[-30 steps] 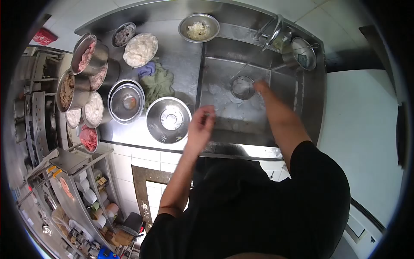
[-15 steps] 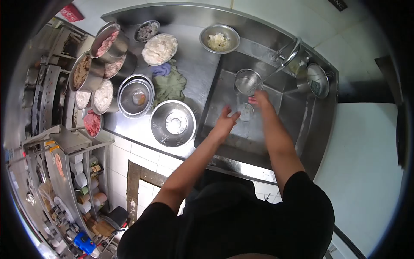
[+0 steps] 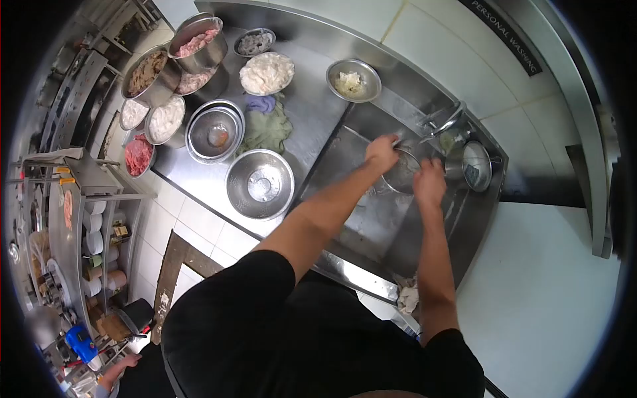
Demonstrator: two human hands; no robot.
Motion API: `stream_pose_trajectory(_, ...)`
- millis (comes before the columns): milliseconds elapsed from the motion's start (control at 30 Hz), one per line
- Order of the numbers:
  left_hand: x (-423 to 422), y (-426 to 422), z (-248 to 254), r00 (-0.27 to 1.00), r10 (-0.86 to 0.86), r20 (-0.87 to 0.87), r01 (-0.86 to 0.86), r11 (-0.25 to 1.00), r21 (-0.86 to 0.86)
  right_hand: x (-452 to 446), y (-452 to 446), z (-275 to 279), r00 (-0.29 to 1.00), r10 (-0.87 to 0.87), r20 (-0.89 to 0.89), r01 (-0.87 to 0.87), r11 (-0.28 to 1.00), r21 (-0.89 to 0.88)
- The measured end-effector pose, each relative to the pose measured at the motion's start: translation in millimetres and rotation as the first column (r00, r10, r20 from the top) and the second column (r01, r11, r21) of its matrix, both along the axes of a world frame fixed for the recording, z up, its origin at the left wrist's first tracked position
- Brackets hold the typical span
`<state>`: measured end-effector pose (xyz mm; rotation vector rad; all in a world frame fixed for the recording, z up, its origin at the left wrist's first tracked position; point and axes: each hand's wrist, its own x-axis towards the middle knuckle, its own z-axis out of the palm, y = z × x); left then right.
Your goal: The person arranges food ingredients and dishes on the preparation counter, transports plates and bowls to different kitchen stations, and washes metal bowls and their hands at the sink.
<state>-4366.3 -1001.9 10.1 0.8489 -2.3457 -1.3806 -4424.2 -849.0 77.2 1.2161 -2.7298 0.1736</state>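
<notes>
Both of my hands are over the steel sink (image 3: 358, 219), below the tap (image 3: 451, 119). My left hand (image 3: 383, 154) is closed on the far left rim of a round metal bowl (image 3: 400, 174). My right hand (image 3: 430, 182) has its fingers bent against the bowl's right side; its fingertips are partly hidden. The bowl looks tilted, and its inside is blurred. A pot (image 3: 476, 166) with a strainer lying in it stands right of my right hand, at the sink's edge.
On the counter left of the sink are a perforated colander (image 3: 242, 186), nested bowls (image 3: 192, 142), a green cloth (image 3: 269, 129) and several containers of meat (image 3: 199, 43). A bowl of pale shreds (image 3: 371, 89) sits behind the sink. Another person's hand (image 3: 123, 365) shows at lower left.
My left hand has gone from open above the sink to gripping the bowl's rim. My right hand has moved right. The bowl has shifted nearer me, and the view has turned.
</notes>
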Motion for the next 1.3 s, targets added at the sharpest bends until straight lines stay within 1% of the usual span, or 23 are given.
stream_pose_trajectory(33, -4.2, -0.3, 7.2, 0.996, -0.074, -0.049, 0.063, 0.978, -0.197, -4.1, -7.6, -1.0, 0.999, 0.051, 0.006, -0.051, 0.998, 0.021)
stream_pose_trajectory(133, -28.3, -4.0, 12.0, 0.978, -0.203, 0.04, 0.205, 0.925, -0.319, -15.3, -37.4, -2.8, 0.984, 0.167, 0.06, -0.167, 0.986, 0.005)
stream_pose_trajectory(200, -20.2, -19.7, -1.3, 0.995, -0.087, -0.044, 0.076, 0.975, -0.207, -22.7, -43.3, 8.3, 0.976, 0.187, 0.112, -0.179, 0.981, -0.081)
stream_pose_trajectory(267, -9.6, -30.5, -12.6, 0.997, 0.046, -0.063, -0.051, 0.995, -0.081, -35.3, -34.6, -15.8, 0.97, 0.084, 0.226, -0.031, 0.973, -0.23)
stream_pose_trajectory(300, -6.4, -32.2, -27.7, 0.982, 0.114, -0.152, -0.097, 0.989, 0.116, -38.0, -30.4, -27.8, 0.957, 0.037, 0.289, 0.053, 0.954, -0.294)
stream_pose_trajectory(333, -4.3, -33.2, -49.3, 0.955, 0.194, -0.225, -0.118, 0.943, 0.311, -32.6, -31.3, -32.9, 0.823, -0.074, 0.564, 0.291, 0.906, -0.307)
stream_pose_trajectory(367, -1.2, -32.1, -61.2, 0.919, 0.282, -0.276, -0.113, 0.858, 0.501, -19.7, -31.8, -37.8, 0.596, -0.143, 0.79, 0.515, 0.824, -0.239)
stream_pose_trajectory(400, 9.4, -26.0, -46.0, 0.917, 0.367, -0.153, -0.161, 0.696, 0.7, -5.3, -30.2, -42.0, 0.306, -0.162, 0.938, 0.693, 0.714, -0.102)
stream_pose_trajectory(467, 34.3, -8.6, 4.9, 0.893, 0.43, 0.13, -0.255, 0.246, 0.935, 24.2, -24.7, -46.6, 0.002, 0.106, 0.994, 0.678, 0.731, -0.079)
stream_pose_trajectory(500, 31.8, -1.7, -14.8, 0.883, 0.469, 0.027, -0.096, 0.123, 0.988, 29.6, -21.6, -56.9, 0.271, 0.08, 0.959, 0.593, 0.771, -0.232)
stream_pose_trajectory(567, 27.3, 16.4, -94.5, 0.798, 0.586, -0.14, 0.244, -0.101, 0.965, 40.5, -15.3, -81.8, 0.726, 0.088, 0.682, 0.3, 0.852, -0.429)
stream_pose_trajectory(667, 45.9, 21.8, -149.8, 0.8, 0.43, -0.418, 0.461, 0.005, 0.887, 65.5, -8.2, -54.9, 0.784, 0.198, 0.588, 0.227, 0.79, -0.569)
stream_pose_trajectory(700, 38.9, 20.2, -227.0, 0.849, 0.34, -0.405, 0.361, 0.188, 0.914, 70.1, -9.2, -44.6, 0.833, 0.184, 0.522, 0.175, 0.807, -0.565)
stream_pose_trajectory(733, 49.8, 13.4, -228.9, 0.924, 0.19, -0.332, 0.266, 0.304, 0.915, 73.5, -8.2, -36.0, 0.876, 0.169, 0.452, 0.128, 0.822, -0.555)
stream_pose_trajectory(767, 67.8, 6.4, -216.9, 0.952, 0.153, -0.266, 0.192, 0.379, 0.905, 74.7, -10.9, -32.5, 0.912, 0.155, 0.379, 0.085, 0.834, -0.546)
stream_pose_trajectory(800, 86.1, -1.0, -203.7, 0.974, 0.117, -0.193, 0.121, 0.449, 0.885, 76.3, -15.0, -35.7, 0.924, 0.197, 0.327, 0.046, 0.793, -0.608)
stream_pose_trajectory(867, 117.6, -23.1, -124.9, 0.958, 0.247, -0.145, 0.006, 0.488, 0.873, 81.6, -34.6, -40.1, 0.908, 0.273, 0.318, 0.015, 0.737, -0.675)
stream_pose_trajectory(900, 125.9, -34.9, -101.3, 0.919, 0.361, -0.159, -0.004, 0.412, 0.911, 83.9, -45.9, -40.0, 0.899, 0.31, 0.309, 0.0, 0.707, -0.707)
stream_pose_trajectory(1000, 153.3, -79.0, -49.9, 0.697, 0.701, -0.151, -0.02, 0.229, 0.973, 100.3, -95.1, -15.5, 0.605, 0.383, 0.698, 0.356, 0.654, -0.668)
stream_pose_trajectory(1100, 174.3, -150.5, -58.7, 0.586, 0.804, -0.099, -0.201, 0.263, 0.944, 95.9, -134.9, -16.2, 0.487, 0.275, 0.829, 0.324, 0.824, -0.464)
stream_pose_trajectory(1133, 178.5, -165.4, -43.0, 0.539, 0.836, -0.104, -0.199, 0.247, 0.948, 101.3, -147.9, -10.5, 0.358, 0.324, 0.875, 0.398, 0.795, -0.458)
stream_pose_trajectory(1200, 181.2, -197.4, -14.0, 0.444, 0.888, -0.116, -0.184, 0.217, 0.959, 96.4, -169.2, -22.6, 0.345, 0.217, 0.913, 0.328, 0.884, -0.334)
stream_pose_trajectory(1300, 182.8, -247.5, -19.0, 0.442, 0.894, -0.067, -0.161, 0.153, 0.975, 93.8, -192.6, -39.9, 0.35, 0.092, 0.932, 0.254, 0.949, -0.189)
